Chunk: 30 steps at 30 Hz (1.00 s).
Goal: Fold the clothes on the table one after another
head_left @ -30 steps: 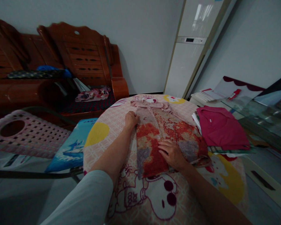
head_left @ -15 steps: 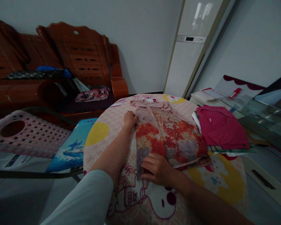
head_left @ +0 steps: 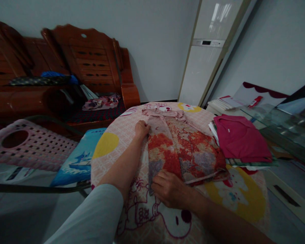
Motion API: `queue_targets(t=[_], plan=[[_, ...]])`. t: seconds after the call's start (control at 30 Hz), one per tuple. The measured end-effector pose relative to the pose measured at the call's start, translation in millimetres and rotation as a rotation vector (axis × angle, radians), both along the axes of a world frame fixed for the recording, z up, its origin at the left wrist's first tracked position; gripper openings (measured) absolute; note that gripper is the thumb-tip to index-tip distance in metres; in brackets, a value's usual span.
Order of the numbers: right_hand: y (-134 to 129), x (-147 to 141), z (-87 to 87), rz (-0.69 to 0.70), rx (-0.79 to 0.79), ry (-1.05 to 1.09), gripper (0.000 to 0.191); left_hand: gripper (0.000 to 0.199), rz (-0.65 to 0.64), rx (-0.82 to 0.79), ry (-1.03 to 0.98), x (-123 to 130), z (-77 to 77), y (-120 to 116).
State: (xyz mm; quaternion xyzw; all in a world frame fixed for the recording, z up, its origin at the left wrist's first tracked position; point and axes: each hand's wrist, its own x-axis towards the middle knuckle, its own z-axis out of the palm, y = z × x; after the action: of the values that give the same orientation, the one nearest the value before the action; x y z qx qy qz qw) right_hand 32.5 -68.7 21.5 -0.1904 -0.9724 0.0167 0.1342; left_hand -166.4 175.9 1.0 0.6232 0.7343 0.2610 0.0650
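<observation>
A thin blouse (head_left: 190,149) with an orange, red and grey pattern lies on the round table, its left part folded over lengthwise. At the upper part of its left edge, my left hand (head_left: 142,128) is closed in a pinch on the cloth. My right hand (head_left: 169,189) grips the lower left corner of the blouse near the hem, fingers curled together. The fingertips and the bit of cloth under them are partly hidden. Ruffled pink cloth (head_left: 159,112) shows at the far end of the blouse.
A cartoon-print tablecloth (head_left: 109,169) covers the table. Folded clothes with a magenta shirt (head_left: 240,137) on top lie at the right, beside a glass shelf (head_left: 289,132). A woven chair (head_left: 40,145) with a blue cushion (head_left: 78,161) stands left, a wooden bench (head_left: 91,67) behind.
My right hand has shifted slightly down, and its fingers have curled closer together at the blouse's corner. My left hand and the blouse stay nearly in place.
</observation>
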Motion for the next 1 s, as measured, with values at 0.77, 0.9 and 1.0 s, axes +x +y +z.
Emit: queue_targets(t=[0.77, 0.9, 1.0], plan=[[-0.5, -4.1, -14.1, -0.076, 0.097, 0.062, 0.017, 0.017, 0.005, -0.023, 0.009, 1.6, 4.1, -2.3], [-0.9, -6.7, -12.3, -0.095, 0.095, 0.045, 0.016, 0.019, 0.011, -0.029, 0.018, 2.1, 4.2, -2.2], [-0.7, -10.0, -13.7, -0.100, 0.119, 0.024, 0.016, 0.020, 0.010, -0.025, 0.017, 1.8, 3.9, -1.9]])
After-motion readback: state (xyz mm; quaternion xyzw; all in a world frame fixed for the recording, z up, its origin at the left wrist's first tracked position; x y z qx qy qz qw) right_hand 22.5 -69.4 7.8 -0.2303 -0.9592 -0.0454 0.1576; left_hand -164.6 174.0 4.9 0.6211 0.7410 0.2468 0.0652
